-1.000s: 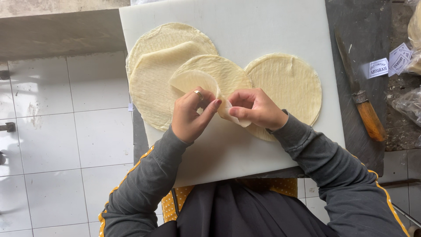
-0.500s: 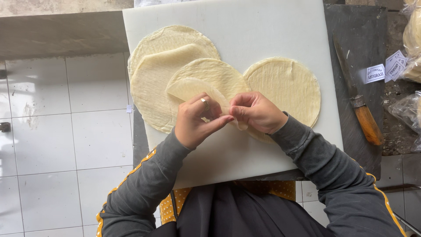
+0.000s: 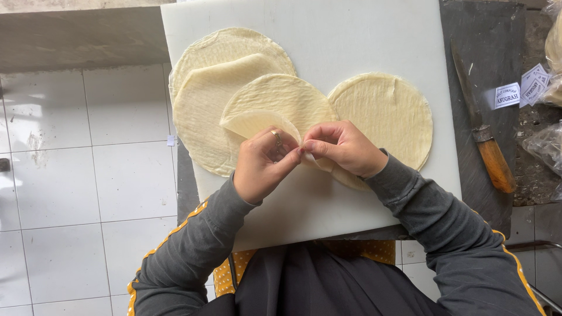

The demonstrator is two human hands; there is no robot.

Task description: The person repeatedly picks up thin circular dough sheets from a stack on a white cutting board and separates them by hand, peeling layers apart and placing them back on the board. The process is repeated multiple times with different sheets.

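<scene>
Here, four round wrappers (image 3: 380,111), left hand (image 3: 260,167) and right hand (image 3: 345,149) both pinching one.

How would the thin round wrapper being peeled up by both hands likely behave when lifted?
Probably floppy: the wrapper curls where the left hand and right hand pinch it. Likely light, being so thin. Possibly tearable and clingy, since it overlaps the stacked wrappers.

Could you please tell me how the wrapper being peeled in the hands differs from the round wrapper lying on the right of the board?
The peeled wrapper is lifted and curled at its edge, pinched by the left hand and right hand; the right wrapper lies flat and untouched. The peeled wrapper overlaps other sheets; the right wrapper lies directly on the white board. Both are thin, pale yellow and round.
</scene>
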